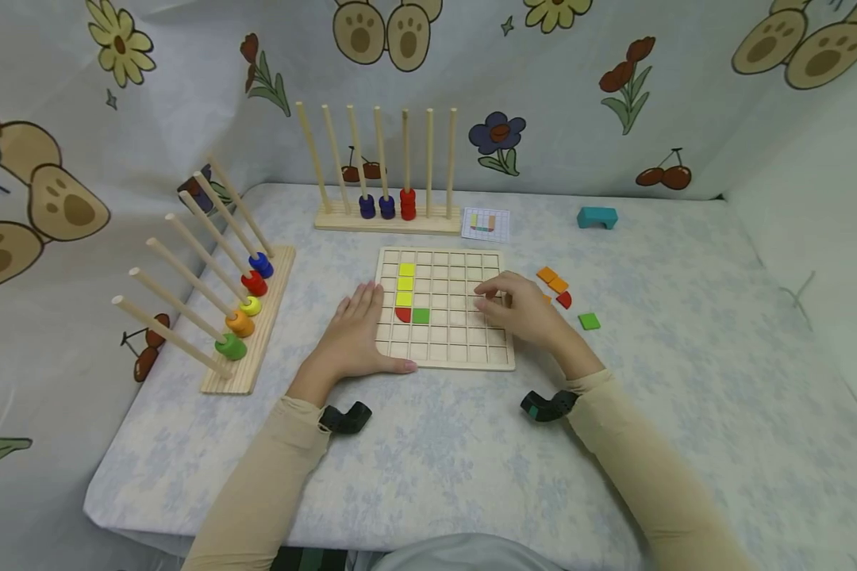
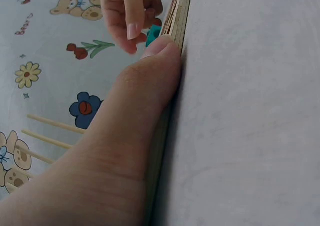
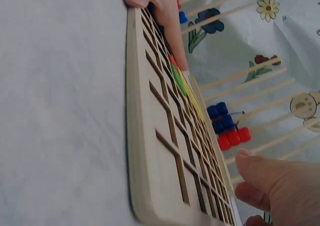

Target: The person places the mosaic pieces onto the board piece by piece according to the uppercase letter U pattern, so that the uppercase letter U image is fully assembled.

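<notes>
Head view: how far along?

"Five tiles (image 1: 405, 284) sit in the grid board (image 1: 443, 339); loose pieces (image 1: 559, 285) to its right remain, I judge. Left hand (image 1: 353, 337) braces its corner, fingers straight; right hand (image 1: 521, 312), loosely bent, shows no piece."

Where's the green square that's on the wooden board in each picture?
Head: the green square is near the middle, just right of the red piece.
Left wrist: I can't see it there.
Right wrist: above centre, a slanted green strip beside the yellow pieces.
Shared landmark: the left hand, touching the board's edge.
</notes>
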Demonstrator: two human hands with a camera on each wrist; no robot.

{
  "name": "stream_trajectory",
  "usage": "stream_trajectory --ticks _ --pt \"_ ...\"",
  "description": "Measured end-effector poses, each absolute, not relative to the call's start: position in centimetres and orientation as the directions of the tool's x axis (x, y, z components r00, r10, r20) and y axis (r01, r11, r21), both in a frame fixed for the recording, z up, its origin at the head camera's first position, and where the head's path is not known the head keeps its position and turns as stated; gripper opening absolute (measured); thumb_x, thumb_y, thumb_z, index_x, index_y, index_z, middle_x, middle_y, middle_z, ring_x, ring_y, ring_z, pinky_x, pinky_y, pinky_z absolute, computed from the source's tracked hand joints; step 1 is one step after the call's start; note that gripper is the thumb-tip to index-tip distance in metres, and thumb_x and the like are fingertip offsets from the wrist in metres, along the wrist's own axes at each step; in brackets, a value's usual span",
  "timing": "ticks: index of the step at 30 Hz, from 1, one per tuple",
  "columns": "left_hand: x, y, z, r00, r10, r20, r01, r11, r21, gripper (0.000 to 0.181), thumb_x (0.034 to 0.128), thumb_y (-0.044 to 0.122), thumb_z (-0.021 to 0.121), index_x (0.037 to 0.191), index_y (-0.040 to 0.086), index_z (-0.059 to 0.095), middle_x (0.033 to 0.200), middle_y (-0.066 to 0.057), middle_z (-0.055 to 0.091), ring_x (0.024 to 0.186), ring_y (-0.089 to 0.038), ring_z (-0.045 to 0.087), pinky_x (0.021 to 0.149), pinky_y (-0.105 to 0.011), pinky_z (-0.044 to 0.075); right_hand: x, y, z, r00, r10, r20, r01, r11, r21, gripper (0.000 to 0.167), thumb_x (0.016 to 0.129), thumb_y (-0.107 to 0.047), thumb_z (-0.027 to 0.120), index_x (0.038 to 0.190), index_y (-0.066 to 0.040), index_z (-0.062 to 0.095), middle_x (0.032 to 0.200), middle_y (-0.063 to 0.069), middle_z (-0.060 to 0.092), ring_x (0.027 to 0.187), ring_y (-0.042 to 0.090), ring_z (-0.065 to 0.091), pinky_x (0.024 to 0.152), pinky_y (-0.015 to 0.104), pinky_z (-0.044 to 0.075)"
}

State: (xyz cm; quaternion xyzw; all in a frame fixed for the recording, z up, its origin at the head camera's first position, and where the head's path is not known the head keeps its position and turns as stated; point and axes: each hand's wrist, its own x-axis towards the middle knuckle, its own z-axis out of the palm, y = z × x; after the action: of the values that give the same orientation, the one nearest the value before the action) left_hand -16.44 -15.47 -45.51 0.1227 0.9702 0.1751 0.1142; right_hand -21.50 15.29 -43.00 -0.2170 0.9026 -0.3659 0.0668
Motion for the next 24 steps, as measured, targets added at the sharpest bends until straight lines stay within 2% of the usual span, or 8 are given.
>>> stream_trajectory --ticks 7,12,20,24 --pt "-16.3 -15.4 -45.4 -0.942 0.28 -0.184 0.197 0.907 0.372 0.151 0.0553 0.096 0.059 0.159 0.008 -0.007 0.168 -0.01 -0.011 0.156 -0.024 -0.011 0.126 -0.047 -0.001 -21.7 20.6 -43.5 -0.941 -0.339 0.024 -0.274 0.714 -0.645 0.028 0.096 -0.033 0.066 0.12 -0.018 0.07 0.106 0.002 0.063 0.078 0.02 0.049 0.068 0.034 0.043" --pt "-16.3 -15.4 -45.3 -0.943 0.282 -0.175 0.2 0.905 0.376 0.151 0.0559 0.095 0.061 0.159 0.006 -0.006 0.168 -0.011 -0.009 0.156 -0.026 -0.009 0.126 -0.049 0.0 -21.6 23.7 -43.8 -0.961 -0.275 0.022 -0.227 0.744 -0.629 0.027 0.096 -0.035 0.066 0.116 -0.017 0.071 0.102 0.002 0.061 0.083 0.02 0.047 0.068 0.032 0.041" --pt "-16.2 -15.5 -45.3 -0.943 0.279 -0.178 0.195 0.904 0.381 0.152 0.0542 0.097 0.058 0.159 0.008 -0.006 0.168 -0.01 -0.01 0.156 -0.025 -0.01 0.126 -0.047 -0.001 -20.9 26.6 -43.9 -0.983 -0.185 -0.015 -0.137 0.782 -0.608 0.031 0.096 -0.041 0.063 0.117 -0.02 0.071 0.115 0.002 0.063 0.085 0.022 0.046 0.066 0.031 0.041" --pt "-16.2 -15.5 -45.3 -0.945 0.279 -0.173 0.196 0.903 0.382 0.151 0.0552 0.096 0.059 0.159 0.008 -0.006 0.168 -0.01 -0.01 0.156 -0.024 -0.01 0.126 -0.047 -0.001 -20.6 27.4 -43.8 -0.986 -0.165 -0.024 -0.117 0.788 -0.605 0.032 0.096 -0.042 0.063 0.119 -0.02 0.07 0.116 0.003 0.061 0.083 0.022 0.047 0.062 0.029 0.042"
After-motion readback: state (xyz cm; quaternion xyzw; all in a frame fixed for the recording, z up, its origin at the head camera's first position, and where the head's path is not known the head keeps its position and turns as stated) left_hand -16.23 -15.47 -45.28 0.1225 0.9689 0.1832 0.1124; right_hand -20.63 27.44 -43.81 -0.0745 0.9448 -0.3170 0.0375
